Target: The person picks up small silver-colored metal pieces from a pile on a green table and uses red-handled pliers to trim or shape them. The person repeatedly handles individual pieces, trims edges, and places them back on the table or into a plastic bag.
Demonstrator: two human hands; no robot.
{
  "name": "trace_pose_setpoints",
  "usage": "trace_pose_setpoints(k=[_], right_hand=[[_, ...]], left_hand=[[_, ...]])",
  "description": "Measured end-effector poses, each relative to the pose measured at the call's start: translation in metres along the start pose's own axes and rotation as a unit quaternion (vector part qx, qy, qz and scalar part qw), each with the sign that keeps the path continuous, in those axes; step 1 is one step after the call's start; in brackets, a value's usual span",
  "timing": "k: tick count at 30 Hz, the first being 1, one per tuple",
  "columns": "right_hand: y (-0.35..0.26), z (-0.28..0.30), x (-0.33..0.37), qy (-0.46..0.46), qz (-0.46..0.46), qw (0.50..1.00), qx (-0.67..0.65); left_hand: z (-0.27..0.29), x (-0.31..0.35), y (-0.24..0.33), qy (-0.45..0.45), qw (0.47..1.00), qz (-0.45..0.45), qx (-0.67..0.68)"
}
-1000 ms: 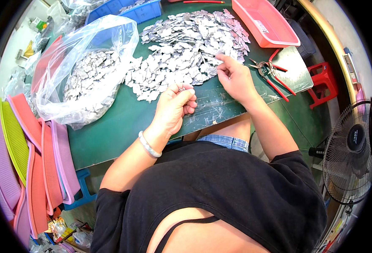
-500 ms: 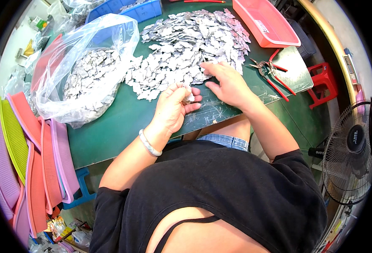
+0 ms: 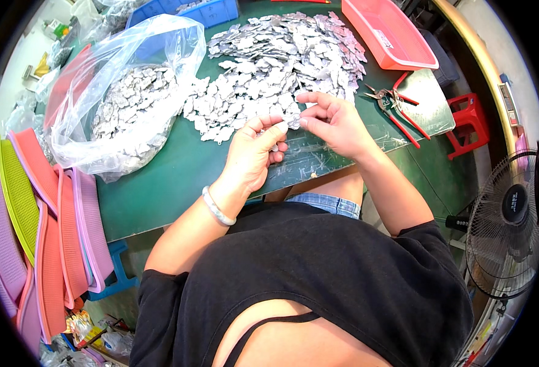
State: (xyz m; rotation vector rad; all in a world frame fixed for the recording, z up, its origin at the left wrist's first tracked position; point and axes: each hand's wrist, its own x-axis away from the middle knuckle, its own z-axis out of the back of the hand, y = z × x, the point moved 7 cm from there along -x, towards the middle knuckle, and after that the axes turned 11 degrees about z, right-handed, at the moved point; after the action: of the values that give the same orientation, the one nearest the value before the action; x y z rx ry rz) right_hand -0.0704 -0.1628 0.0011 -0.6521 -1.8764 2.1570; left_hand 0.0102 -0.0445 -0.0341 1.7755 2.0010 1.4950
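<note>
Over the front of the green table (image 3: 147, 208), my left hand (image 3: 248, 153) is closed, with small flat silvery metal pieces at its thumb and curled fingers. My right hand (image 3: 344, 129) is close beside it, thumb and forefinger bent toward the left fingertips. A pale metal piece (image 3: 291, 120) shows between the two hands, touching or nearly touching the fingers of both. Just beyond them spreads a big heap of similar irregular metal pieces (image 3: 275, 52). To the left, a clear plastic bag (image 3: 187, 40) lies open with more pieces inside.
Red-handled cutters (image 3: 395, 110) lie at the right, below a pink plastic tray (image 3: 411, 63). A blue bin (image 3: 220, 13) stands at the back. Colourful plastic baskets (image 3: 52, 238) are stacked at the left. A red stool (image 3: 469, 122) and a black fan (image 3: 514, 205) stand right of the table.
My right hand has drawn back from the heap toward my left hand, its thumb and forefinger now near the left fingertips. My left thumb has stretched toward it.
</note>
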Motion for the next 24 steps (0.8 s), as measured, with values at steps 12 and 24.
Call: trace_pose_setpoints(k=[12, 24], right_hand=[[-0.018, -0.014, -0.014, -0.009, 0.248, 0.847, 0.470], [0.002, -0.004, -0.006, -0.016, -0.058, 0.998, 0.003]], left_hand=[[0.007, 0.008, 0.003, 0.007, 0.999, 0.006, 0.046], [0.006, 0.002, 0.000, -0.007, 1.000, -0.009, 0.023]])
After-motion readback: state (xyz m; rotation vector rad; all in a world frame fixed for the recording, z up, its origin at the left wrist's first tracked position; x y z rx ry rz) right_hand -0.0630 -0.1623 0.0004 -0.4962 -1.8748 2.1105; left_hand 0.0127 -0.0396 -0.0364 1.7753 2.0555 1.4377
